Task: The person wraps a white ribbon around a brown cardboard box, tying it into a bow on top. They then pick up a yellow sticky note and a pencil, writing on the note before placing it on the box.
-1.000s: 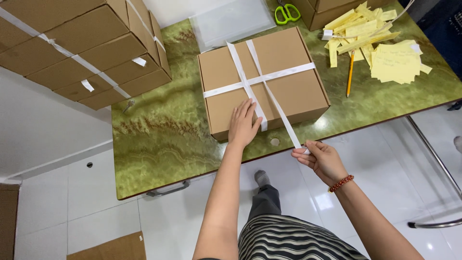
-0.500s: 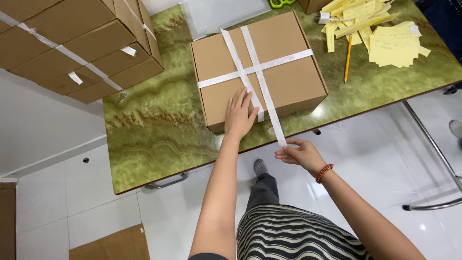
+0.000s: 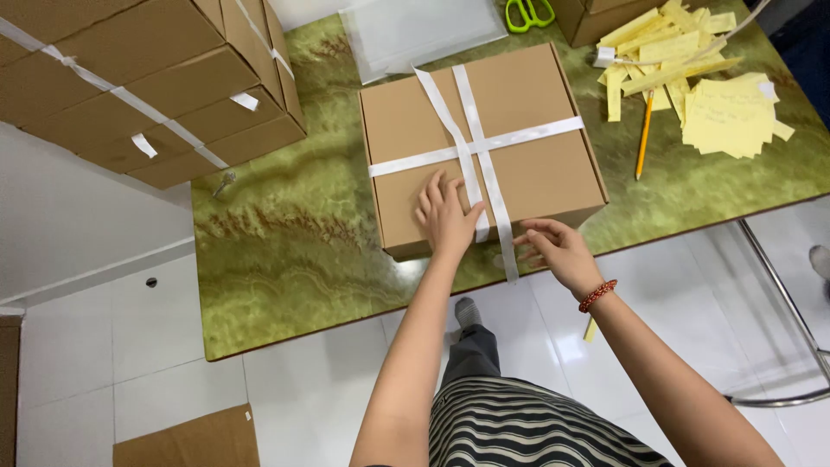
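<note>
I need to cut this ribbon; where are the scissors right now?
In the head view, the green-handled scissors lie at the table's far edge, beyond the ribboned box, between the clear plastic sheet and another box.

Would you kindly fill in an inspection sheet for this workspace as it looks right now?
Surface: green marbled table.
Job's things: brown cardboard box crossed by white ribbon, one end hanging over the front edge.
Clutter: yellow paper slips, pencil, green scissors, clear plastic sheet, stacked boxes.
Grippers: left hand flat on the box lid; right hand at the hanging ribbon end.
Cables: nothing seen.
Surroundings: white tiled floor, cardboard piece.
</note>
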